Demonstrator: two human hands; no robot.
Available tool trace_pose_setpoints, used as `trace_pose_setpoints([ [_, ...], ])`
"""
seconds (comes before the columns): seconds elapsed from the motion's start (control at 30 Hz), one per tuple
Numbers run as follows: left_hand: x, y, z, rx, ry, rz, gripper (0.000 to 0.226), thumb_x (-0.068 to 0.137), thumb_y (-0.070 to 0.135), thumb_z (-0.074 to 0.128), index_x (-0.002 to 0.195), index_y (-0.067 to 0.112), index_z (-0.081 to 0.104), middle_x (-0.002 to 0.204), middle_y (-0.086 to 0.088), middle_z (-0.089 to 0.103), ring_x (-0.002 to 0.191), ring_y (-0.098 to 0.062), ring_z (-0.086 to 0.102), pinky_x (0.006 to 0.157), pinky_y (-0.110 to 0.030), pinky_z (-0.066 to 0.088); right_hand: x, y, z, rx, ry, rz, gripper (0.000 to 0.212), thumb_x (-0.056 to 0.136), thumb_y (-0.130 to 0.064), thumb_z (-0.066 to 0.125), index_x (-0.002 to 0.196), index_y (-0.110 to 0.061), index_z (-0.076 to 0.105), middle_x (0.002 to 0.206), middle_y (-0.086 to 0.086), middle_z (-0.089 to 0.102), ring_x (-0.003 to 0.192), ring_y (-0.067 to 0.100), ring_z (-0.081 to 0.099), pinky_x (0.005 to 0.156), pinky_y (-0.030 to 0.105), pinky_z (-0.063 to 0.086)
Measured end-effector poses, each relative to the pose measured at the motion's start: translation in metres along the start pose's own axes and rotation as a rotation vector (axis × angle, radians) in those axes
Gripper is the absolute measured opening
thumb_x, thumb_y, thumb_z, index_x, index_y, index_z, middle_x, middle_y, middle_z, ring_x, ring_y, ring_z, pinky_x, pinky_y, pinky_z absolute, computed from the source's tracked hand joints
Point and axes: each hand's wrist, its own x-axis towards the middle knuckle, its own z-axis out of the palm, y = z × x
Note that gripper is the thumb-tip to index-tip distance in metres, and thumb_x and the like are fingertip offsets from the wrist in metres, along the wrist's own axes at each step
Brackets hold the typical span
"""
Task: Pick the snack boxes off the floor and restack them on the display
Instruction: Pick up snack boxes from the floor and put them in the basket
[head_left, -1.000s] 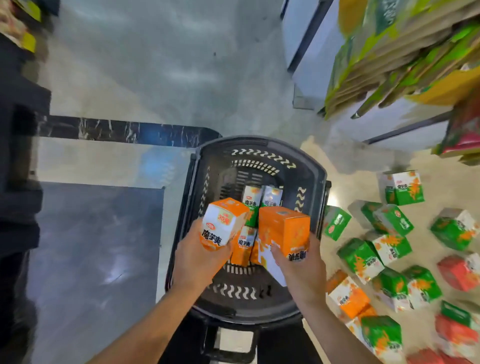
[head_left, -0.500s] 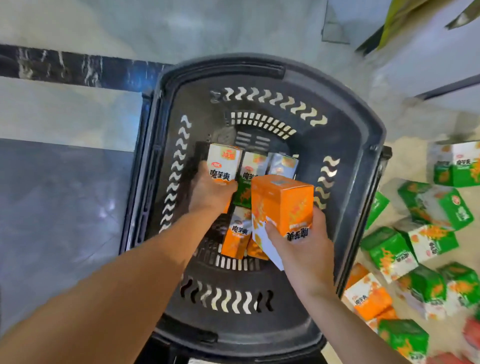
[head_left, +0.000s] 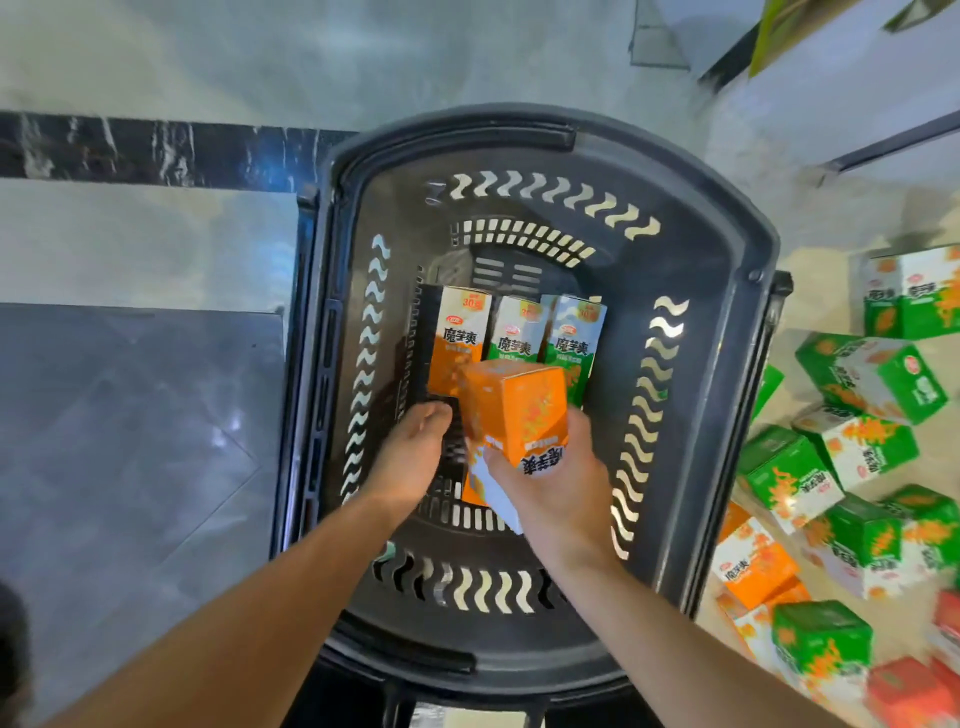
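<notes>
While the right hand (head_left: 550, 483) curls its fingers and thumb around an orange box (head_left: 514, 415), that box hangs over the middle of a dark basket (head_left: 727, 249), tilted, its long axis running from the palm toward the far rim. The left hand (head_left: 413, 457) sits just beside it, fingers loosely curled, holding nothing. Three boxes (head_left: 519, 338) lie flat side by side on the basket floor, long axes pointing away, tops at the far end. Open floor remains near the far wall. Another orange box beneath the hands is mostly hidden. Green, orange and red boxes (head_left: 857, 467) lie scattered right of the basket, blurred and cut off by the frame edge.
</notes>
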Motion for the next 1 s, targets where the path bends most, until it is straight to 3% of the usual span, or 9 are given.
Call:
trace_pose_setpoints([
  [0.07, -0.01, -0.011, 0.002, -0.081, -0.025, -0.02, 0.053, 0.08, 0.076, 0.043, 0.12, 0.045, 0.06, 0.124, 0.011, 0.066, 0.12, -0.014, 0.059, 0.109, -0.048, 0.041, -0.011, -0.001, 0.023, 0.002, -0.014, 0.021, 0.068, 0.071, -0.061, 0.078, 0.126, -0.042, 0.043, 0.104, -0.016, 0.066, 0.095, 0.008, 0.065, 0.082, 0.031, 0.055],
  [0.17, -0.017, -0.023, 0.002, -0.191, -0.037, -0.036, 0.076, 0.073, 0.088, 0.042, 0.132, 0.042, 0.057, 0.124, 0.006, 0.068, 0.118, -0.014, 0.062, 0.11, -0.048, 0.041, -0.028, 0.005, 0.056, -0.004, -0.052, 0.051, 0.077, 0.074, -0.053, 0.078, 0.138, -0.041, 0.037, 0.113, -0.015, 0.064, 0.102, 0.01, 0.064, 0.087, 0.034, 0.055],
  [0.33, -0.018, -0.024, -0.007, -0.194, -0.087, -0.105, 0.062, 0.097, 0.07, 0.025, 0.13, 0.031, 0.061, 0.113, -0.002, 0.074, 0.107, -0.018, 0.069, 0.099, -0.038, 0.048, -0.038, 0.03, 0.086, 0.051, -0.265, 0.147, 0.089, 0.076, -0.038, 0.082, 0.144, -0.047, 0.025, 0.122, -0.018, 0.061, 0.107, 0.005, 0.061, 0.087, 0.029, 0.052],
  [0.43, -0.009, -0.023, -0.013, -0.068, -0.13, -0.098, 0.062, 0.102, 0.061, 0.016, 0.138, 0.028, 0.054, 0.125, 0.002, 0.066, 0.116, -0.015, 0.061, 0.1, -0.033, 0.041, -0.031, 0.046, 0.089, 0.074, -0.379, 0.227, 0.088, 0.074, -0.026, 0.083, 0.143, -0.04, 0.03, 0.119, -0.017, 0.064, 0.106, 0.006, 0.063, 0.093, 0.033, 0.052],
  [0.53, 0.002, -0.021, -0.017, 0.014, -0.162, -0.087, 0.061, 0.102, 0.062, 0.018, 0.139, 0.029, 0.054, 0.13, 0.002, 0.064, 0.12, -0.015, 0.06, 0.11, -0.039, 0.039, -0.02, 0.057, 0.081, 0.157, -0.394, 0.303, 0.073, 0.072, -0.015, 0.081, 0.129, -0.039, 0.043, 0.107, -0.017, 0.068, 0.1, 0.009, 0.068, 0.098, 0.044, 0.054],
  [0.6, 0.005, -0.022, -0.016, 0.06, -0.144, -0.075, 0.063, 0.097, 0.071, 0.022, 0.132, 0.034, 0.059, 0.125, 0.003, 0.068, 0.115, -0.014, 0.063, 0.109, -0.046, 0.042, -0.017, 0.059, 0.077, 0.178, -0.41, 0.303, 0.067, 0.074, -0.01, 0.082, 0.123, -0.039, 0.047, 0.101, -0.021, 0.067, 0.097, 0.004, 0.066, 0.097, 0.04, 0.054],
  [0.73, -0.001, -0.024, -0.014, 0.137, -0.116, -0.054, 0.069, 0.081, 0.082, 0.028, 0.119, 0.038, 0.065, 0.109, 0.009, 0.073, 0.104, -0.013, 0.068, 0.104, -0.046, 0.045, -0.024, 0.048, 0.074, 0.147, -0.463, 0.229, 0.07, 0.069, -0.026, 0.085, 0.123, -0.049, 0.047, 0.113, -0.025, 0.063, 0.103, -0.004, 0.061, 0.092, 0.025, 0.049],
  [0.83, -0.009, -0.027, -0.015, 0.079, -0.133, -0.112, 0.068, 0.081, 0.081, 0.031, 0.116, 0.038, 0.069, 0.109, 0.009, 0.074, 0.107, -0.013, 0.068, 0.107, -0.047, 0.044, -0.025, 0.041, 0.073, 0.085, -0.496, 0.22, 0.081, 0.063, -0.04, 0.082, 0.132, -0.048, 0.042, 0.126, -0.013, 0.056, 0.113, 0.007, 0.057, 0.093, 0.029, 0.047],
  [1.0, -0.011, -0.023, -0.019, 0.071, -0.091, -0.162, 0.048, 0.099, 0.065, 0.031, 0.095, 0.046, 0.075, 0.107, 0.007, 0.075, 0.109, -0.018, 0.066, 0.108, -0.048, 0.043, -0.006, 0.031, 0.066, -0.022, -0.596, 0.247, 0.077, 0.053, -0.053, 0.074, 0.125, -0.04, 0.051, 0.119, -0.006, 0.062, 0.107, 0.015, 0.061, 0.096, 0.04, 0.052],
])
